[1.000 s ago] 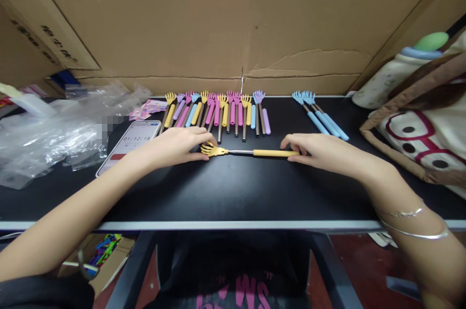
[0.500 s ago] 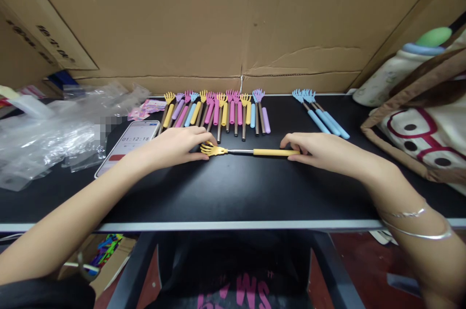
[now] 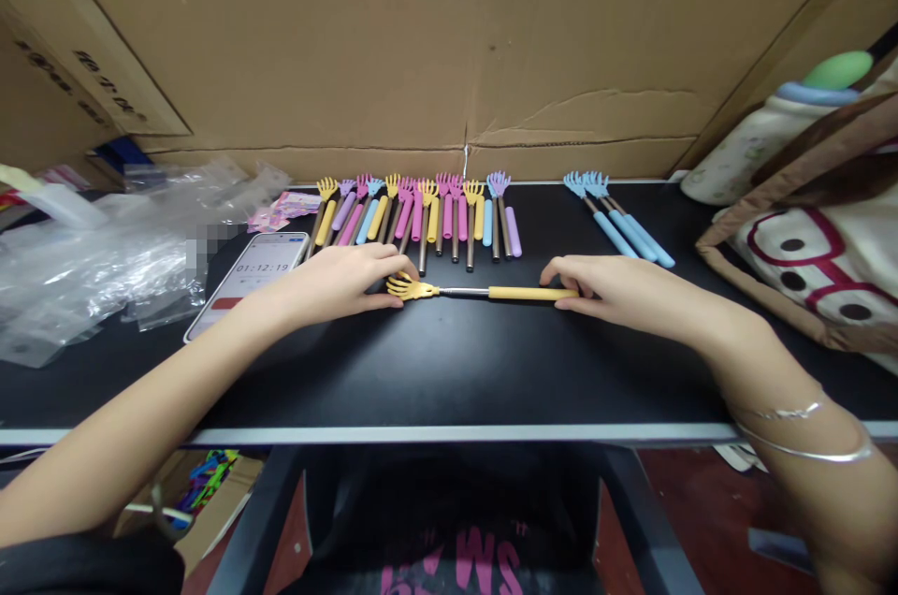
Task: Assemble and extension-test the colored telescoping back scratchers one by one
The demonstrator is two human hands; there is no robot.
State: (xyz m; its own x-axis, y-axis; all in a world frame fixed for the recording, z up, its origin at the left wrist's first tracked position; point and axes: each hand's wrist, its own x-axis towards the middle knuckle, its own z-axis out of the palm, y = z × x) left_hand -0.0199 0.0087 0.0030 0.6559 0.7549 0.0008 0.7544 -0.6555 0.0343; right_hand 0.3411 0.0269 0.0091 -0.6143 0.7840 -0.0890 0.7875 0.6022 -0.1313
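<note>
A yellow back scratcher (image 3: 528, 294) lies crosswise on the black table, its claw to the left and its sleeved handle to the right. My left hand (image 3: 343, 282) pinches the claw between thumb and fingers. At the other end, my right hand (image 3: 607, 291) grips the tip of the yellow handle. Behind it lies a row of several back scratcher rods with coloured claws (image 3: 427, 195) and loose handle sleeves in yellow, pink, blue and purple. To the right of that row, blue back scratchers (image 3: 621, 225) with sleeves on lie side by side.
A phone (image 3: 263, 263) showing a timer lies by my left forearm. Clear plastic bags (image 3: 133, 244) cover the left side. A bottle (image 3: 758, 146) and a cloth bag (image 3: 792, 249) stand at right. Cardboard (image 3: 337, 43) walls the back. An open box (image 3: 224, 501) sits below the table.
The phone's timer has gone from 01:12:18 to 01:12:19. Both hands and the yellow back scratcher stay where they were.
</note>
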